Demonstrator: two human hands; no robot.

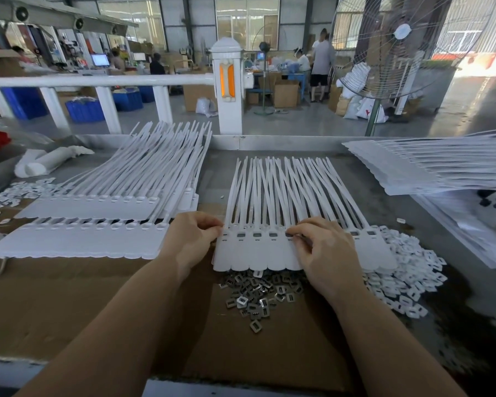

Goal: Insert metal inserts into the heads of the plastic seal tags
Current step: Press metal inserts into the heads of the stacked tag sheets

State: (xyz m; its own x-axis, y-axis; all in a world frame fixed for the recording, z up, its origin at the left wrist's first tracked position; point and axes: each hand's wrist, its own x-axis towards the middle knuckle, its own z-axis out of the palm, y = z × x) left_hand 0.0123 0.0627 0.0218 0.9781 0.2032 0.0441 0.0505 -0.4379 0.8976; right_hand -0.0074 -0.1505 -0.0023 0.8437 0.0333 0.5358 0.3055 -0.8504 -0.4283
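Hands apart: left hand (194, 235) pinches the seal tag strip's (258, 253) edge, right hand (322, 250) presses an insert (289, 234) into a head.

I see the tag strip (269, 253) centre, metal inserts (258, 293) before it (finished stacks (92, 224) left), caps (407, 279) right.

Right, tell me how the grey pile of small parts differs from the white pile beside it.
The metal inserts are dull grey and shiny; the white caps are matte white plastic. The metal inserts lie on brown cardboard, just below the tag strip that both hands hold; the white caps lie further right, on the grey bench. The white pile looks larger. Both are small rectangular pieces with a central opening.
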